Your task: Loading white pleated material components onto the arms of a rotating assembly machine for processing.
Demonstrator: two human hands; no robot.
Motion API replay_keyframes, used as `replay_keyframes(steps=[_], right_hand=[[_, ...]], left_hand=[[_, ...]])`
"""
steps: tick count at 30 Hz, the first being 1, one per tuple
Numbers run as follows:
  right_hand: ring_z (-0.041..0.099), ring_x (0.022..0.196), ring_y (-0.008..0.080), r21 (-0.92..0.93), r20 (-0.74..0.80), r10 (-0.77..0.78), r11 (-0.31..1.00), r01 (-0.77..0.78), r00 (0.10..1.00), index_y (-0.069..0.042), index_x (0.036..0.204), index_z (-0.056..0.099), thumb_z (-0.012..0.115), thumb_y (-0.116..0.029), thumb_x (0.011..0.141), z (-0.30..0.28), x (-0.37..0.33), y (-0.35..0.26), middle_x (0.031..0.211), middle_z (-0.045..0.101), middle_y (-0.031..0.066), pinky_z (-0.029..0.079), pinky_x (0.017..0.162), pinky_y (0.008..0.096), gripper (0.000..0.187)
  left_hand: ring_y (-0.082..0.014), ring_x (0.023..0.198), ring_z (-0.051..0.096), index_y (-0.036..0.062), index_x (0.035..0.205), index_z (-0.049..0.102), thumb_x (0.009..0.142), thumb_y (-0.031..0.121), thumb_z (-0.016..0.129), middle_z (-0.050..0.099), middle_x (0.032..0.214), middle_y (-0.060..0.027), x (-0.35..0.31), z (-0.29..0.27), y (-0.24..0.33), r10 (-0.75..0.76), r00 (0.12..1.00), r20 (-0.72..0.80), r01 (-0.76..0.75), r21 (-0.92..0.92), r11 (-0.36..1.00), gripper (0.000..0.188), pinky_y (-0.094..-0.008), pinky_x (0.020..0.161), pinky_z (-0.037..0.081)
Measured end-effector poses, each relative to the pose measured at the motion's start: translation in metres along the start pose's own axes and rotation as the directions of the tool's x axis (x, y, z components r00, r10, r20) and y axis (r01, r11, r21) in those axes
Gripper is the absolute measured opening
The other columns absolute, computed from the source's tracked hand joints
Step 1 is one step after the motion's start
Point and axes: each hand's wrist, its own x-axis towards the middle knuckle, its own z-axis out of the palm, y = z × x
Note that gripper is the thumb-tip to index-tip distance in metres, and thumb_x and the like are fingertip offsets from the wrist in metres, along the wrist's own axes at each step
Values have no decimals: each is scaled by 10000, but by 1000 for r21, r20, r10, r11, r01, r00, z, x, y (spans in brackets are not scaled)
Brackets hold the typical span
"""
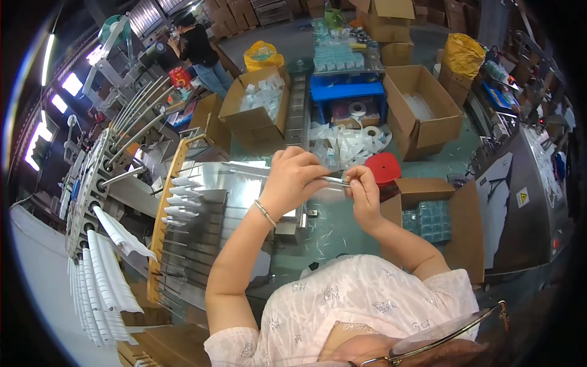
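Note:
My left hand (293,177), with a bracelet on its wrist, is closed around a thin silvery rod (333,180) held in front of my chest. My right hand (365,194) pinches the rod's right end. A thin pale length sticks out to the left, past my left hand; whether it is the same piece, I cannot tell. Left of my arm stands a yellow rail (160,244) with several thin metal rods. White sleeve-like pieces (184,197) sit on the far ones. A metal table top (244,194) lies under my left hand.
At left, a machine wheel (92,183) carries spokes hung with white wrapped material (98,281). Right of me are a red stool (383,167) and a carton (468,226) with bluish packs. A blue stand (348,85) is ahead; a co-worker (200,52) stands far left.

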Motion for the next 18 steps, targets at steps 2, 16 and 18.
replay_keyframes(steps=[2,16,18], right_hand=[[355,602,43,7,-21,3,1000,-3,1000,-41,964,444,363,-43,837,-3,-4,-3,770,419,-5,314,539,176,151],[330,538,28,-58,-9,-104,993,103,995,-58,909,474,355,-64,816,-52,24,-45,711,418,-11,263,467,161,152],[345,526,29,-107,-27,-79,991,76,997,-57,898,474,357,-70,819,-54,26,-55,689,425,-7,268,455,157,142]], left_hand=[[-225,866,491,113,885,618,628,156,667,573,874,-22,-1,-1,3,7,997,-73,-9,-28,1000,265,-358,793,343],[-26,541,392,24,926,565,832,78,466,479,645,30,-86,-20,-45,-784,607,-132,261,-898,353,147,-161,475,313],[-32,514,379,23,902,551,831,85,477,462,621,21,-93,-13,-35,-783,614,-97,212,-936,283,120,-158,461,299]])
